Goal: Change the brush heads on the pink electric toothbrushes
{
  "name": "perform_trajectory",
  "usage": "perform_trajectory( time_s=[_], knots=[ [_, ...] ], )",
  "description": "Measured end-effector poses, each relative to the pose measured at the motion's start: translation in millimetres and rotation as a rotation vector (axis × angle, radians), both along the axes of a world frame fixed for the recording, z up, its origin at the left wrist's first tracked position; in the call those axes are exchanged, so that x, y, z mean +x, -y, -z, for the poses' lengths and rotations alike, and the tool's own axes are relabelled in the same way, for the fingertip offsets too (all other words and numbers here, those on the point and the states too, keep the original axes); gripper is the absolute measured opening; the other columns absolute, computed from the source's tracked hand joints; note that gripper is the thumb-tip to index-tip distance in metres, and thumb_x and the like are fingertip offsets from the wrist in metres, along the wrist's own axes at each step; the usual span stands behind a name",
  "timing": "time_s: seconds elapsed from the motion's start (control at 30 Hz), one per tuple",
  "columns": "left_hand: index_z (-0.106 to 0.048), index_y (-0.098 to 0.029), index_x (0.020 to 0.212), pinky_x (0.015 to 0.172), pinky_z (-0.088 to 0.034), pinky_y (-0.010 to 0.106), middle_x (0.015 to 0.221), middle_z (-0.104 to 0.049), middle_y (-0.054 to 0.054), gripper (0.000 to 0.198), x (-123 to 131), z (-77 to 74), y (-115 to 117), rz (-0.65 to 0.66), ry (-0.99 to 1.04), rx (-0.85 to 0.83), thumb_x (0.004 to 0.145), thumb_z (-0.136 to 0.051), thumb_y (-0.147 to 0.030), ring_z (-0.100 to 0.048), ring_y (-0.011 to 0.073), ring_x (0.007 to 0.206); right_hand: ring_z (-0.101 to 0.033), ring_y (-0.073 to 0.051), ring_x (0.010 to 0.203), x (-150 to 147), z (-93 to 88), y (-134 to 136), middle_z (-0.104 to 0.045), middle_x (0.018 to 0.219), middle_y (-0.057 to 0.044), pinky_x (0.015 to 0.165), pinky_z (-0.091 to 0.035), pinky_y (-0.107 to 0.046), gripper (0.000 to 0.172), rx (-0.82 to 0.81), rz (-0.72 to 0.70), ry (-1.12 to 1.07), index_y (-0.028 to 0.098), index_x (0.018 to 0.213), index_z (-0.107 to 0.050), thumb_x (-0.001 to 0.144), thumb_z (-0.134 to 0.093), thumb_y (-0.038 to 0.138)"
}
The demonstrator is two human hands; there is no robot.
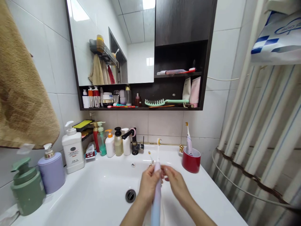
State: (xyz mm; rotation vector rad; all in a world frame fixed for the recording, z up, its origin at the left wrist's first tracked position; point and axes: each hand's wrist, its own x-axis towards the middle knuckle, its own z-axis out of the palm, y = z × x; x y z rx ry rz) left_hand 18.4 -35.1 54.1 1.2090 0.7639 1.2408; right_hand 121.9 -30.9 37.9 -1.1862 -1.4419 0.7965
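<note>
My left hand [148, 185] is closed around the handle of an electric toothbrush [157, 191], pale pink at the top and light blue toward the bottom. The brush stands nearly upright over the white sink, with its bristle head [159, 142] uppermost. From the other side, the bent fingers of my right hand [175, 185] meet the upper handle beside my left thumb. Just behind my left fingers shows a second small brush head [150, 155]; my hand hides what it belongs to. Another electric toothbrush [189, 142] stands in a red cup [191, 164] to the right.
The sink basin [98, 191] has a dark drain [130, 196] and a black faucet [134, 142]. Several pump bottles [73, 150] line its left and back edges. A mirror cabinet [141, 109] hangs above, a towel [25, 88] at left, and radiator pipes [265, 141] stand at right.
</note>
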Motion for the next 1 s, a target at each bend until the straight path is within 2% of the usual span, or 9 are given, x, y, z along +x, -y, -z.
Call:
perform_trajectory(
  time_s=[0.07,0.17,0.23,0.33,0.43,0.57,0.7,0.87,1.0],
  knots=[
    [-0.047,-0.012,0.077,0.044,-0.031,0.019,0.053,-0.045,-0.002,0.037,14,13.0,9,0.161,0.104,-0.14,0.057,-0.051,-0.043,-0.039,0.0047,0.043,-0.05,-0.011,0.053,8,-14.0,5,-0.056,0.077,-0.005,0.045,-0.038,-0.023,0.033,-0.101,-0.074,-0.2,0.016,0.088,-0.048,0.069,-0.033,0.038],
    [-0.046,-0.012,0.071,0.045,-0.032,0.02,0.055,-0.048,0.0,0.038,24,25.5,15,0.224,0.195,-0.25,0.056,-0.05,-0.046,-0.042,0.0055,0.044,-0.038,-0.004,0.032,11,-22.9,10,-0.055,0.065,0.0,0.031,-0.027,-0.019,0.03,-0.216,-0.157,-0.322,0.017,0.08,-0.048,0.065,-0.039,0.041],
    [-0.046,-0.011,0.073,0.044,-0.032,0.021,0.054,-0.049,0.001,0.043,25,31.8,14,0.242,0.199,-0.32,0.057,-0.045,-0.051,-0.044,0.0069,0.042,-0.041,-0.005,0.035,11,-22.8,10,-0.054,0.058,0.002,0.033,-0.029,-0.018,0.026,-0.218,-0.146,-0.382,0.016,0.071,-0.049,0.063,-0.043,0.04],
    [-0.045,-0.01,0.076,0.04,-0.029,0.021,0.047,-0.048,0.001,0.051,25,41.5,11,0.277,0.118,-0.396,0.058,-0.036,-0.058,-0.044,0.0086,0.037,-0.051,-0.01,0.052,13,-20.7,7,-0.054,0.056,0.001,0.046,-0.037,-0.02,0.025,-0.176,-0.065,-0.456,0.015,0.067,-0.05,0.061,-0.047,0.039],
    [-0.043,-0.012,0.074,0.037,-0.028,0.02,0.045,-0.046,-0.001,0.054,26,49.0,10,0.262,0.015,-0.312,0.057,-0.03,-0.062,-0.041,0.0076,0.034,-0.052,-0.012,0.055,17,-19.2,3,-0.055,0.056,0.0,0.055,-0.04,-0.023,0.025,-0.18,-0.017,-0.474,0.015,0.066,-0.05,0.06,-0.049,0.039],
    [-0.041,-0.013,0.07,0.037,-0.027,0.019,0.047,-0.046,-0.002,0.051,26,50.9,10,0.158,-0.137,-0.15,0.058,-0.029,-0.061,-0.039,0.0056,0.034,-0.053,-0.012,0.056,19,-16.1,0,-0.055,0.056,0.0,0.06,-0.041,-0.025,0.024,-0.186,-0.011,-0.546,0.015,0.066,-0.05,0.061,-0.048,0.038],
    [-0.041,-0.013,0.072,0.036,-0.027,0.02,0.045,-0.045,-0.002,0.056,28,51.3,9,0.22,-0.139,-0.186,0.058,-0.022,-0.064,-0.038,0.0064,0.032,-0.053,-0.012,0.055,17,-12.5,-2,-0.054,0.055,0.001,0.058,-0.041,-0.025,0.023,-0.18,0.069,-0.563,0.014,0.065,-0.05,0.059,-0.051,0.037],
    [-0.039,-0.015,0.067,0.036,-0.026,0.018,0.045,-0.043,-0.004,0.05,32,53.9,10,0.081,-0.194,-0.141,0.056,-0.029,-0.063,-0.036,0.0042,0.033,-0.054,-0.012,0.055,15,-11.7,-2,-0.054,0.053,0.001,0.057,-0.041,-0.025,0.023,-0.194,0.073,-0.635,0.015,0.065,-0.05,0.058,-0.051,0.037],
    [-0.038,-0.015,0.067,0.035,-0.025,0.019,0.045,-0.043,-0.003,0.05,32,53.1,11,0.162,-0.163,-0.184,0.058,-0.025,-0.063,-0.037,0.0052,0.032,-0.052,-0.011,0.052,16,-9.8,-2,-0.053,0.052,0.002,0.056,-0.041,-0.024,0.021,-0.197,0.069,-0.638,0.016,0.064,-0.05,0.059,-0.051,0.036]
  ],
)
